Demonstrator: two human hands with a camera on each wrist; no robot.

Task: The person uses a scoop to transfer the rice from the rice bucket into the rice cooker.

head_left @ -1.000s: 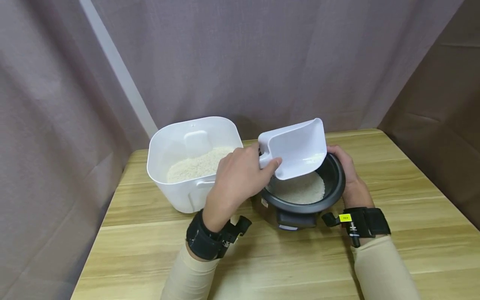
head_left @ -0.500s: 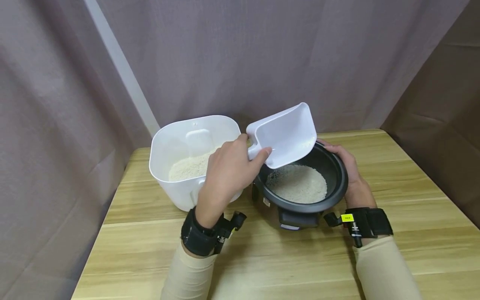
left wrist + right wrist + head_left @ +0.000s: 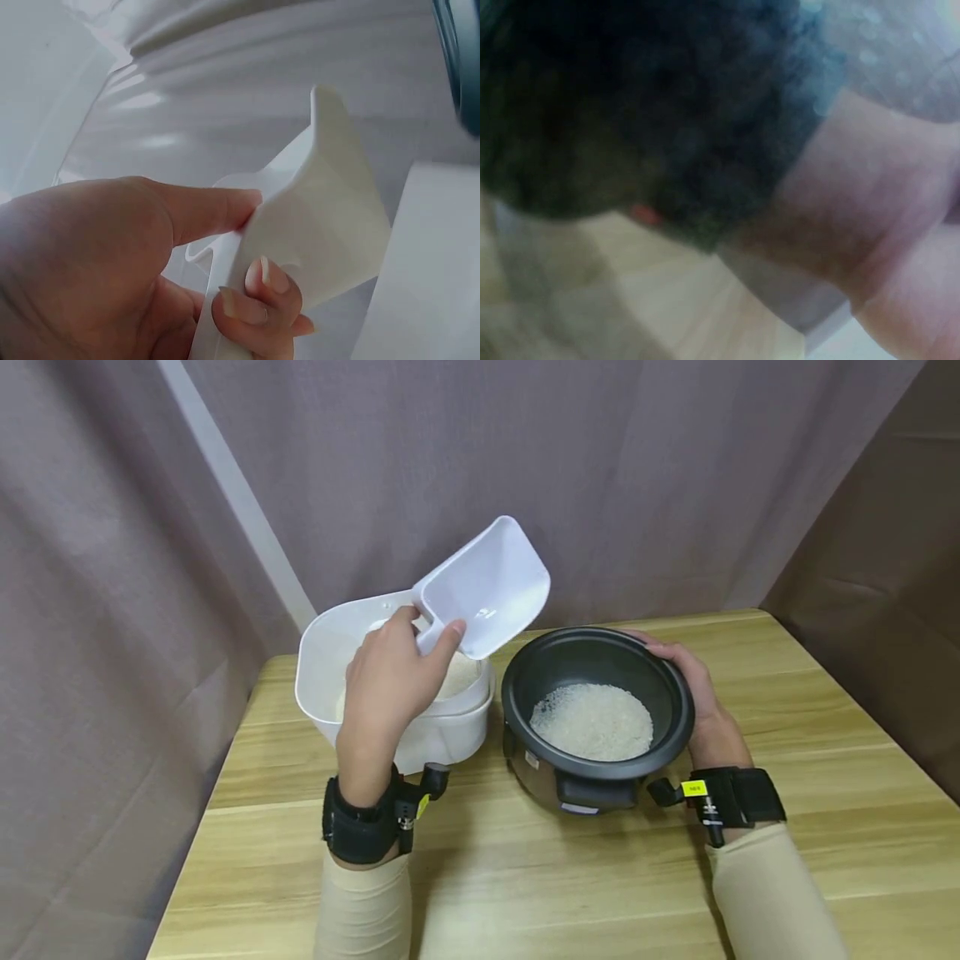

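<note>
**Scoop held over the rice bin, other hand on the cooker pot**

At the left of the wooden table (image 3: 525,877), toward its far edge, stands a white bin (image 3: 315,693) partly filled with uncooked rice (image 3: 459,675). Above it the left hand (image 3: 390,681) grips the handle of a white plastic scoop (image 3: 487,585), thumb on one side and fingers curled round the other; the left wrist view shows the fingertips (image 3: 259,296) wrapped under the handle. The scoop is raised above the bin's right side, its open mouth tipped up and toward the far right, and looks empty.

Just right of the bin, close beside it, sits a black cooker pot (image 3: 596,714) with a flat layer of white rice (image 3: 592,722) in its bottom. The right hand (image 3: 693,693) clasps the pot's far right rim, fingers curved along the edge. The right wrist view is too blurred to add detail. A grey curtain (image 3: 525,468) hangs behind the table.
</note>
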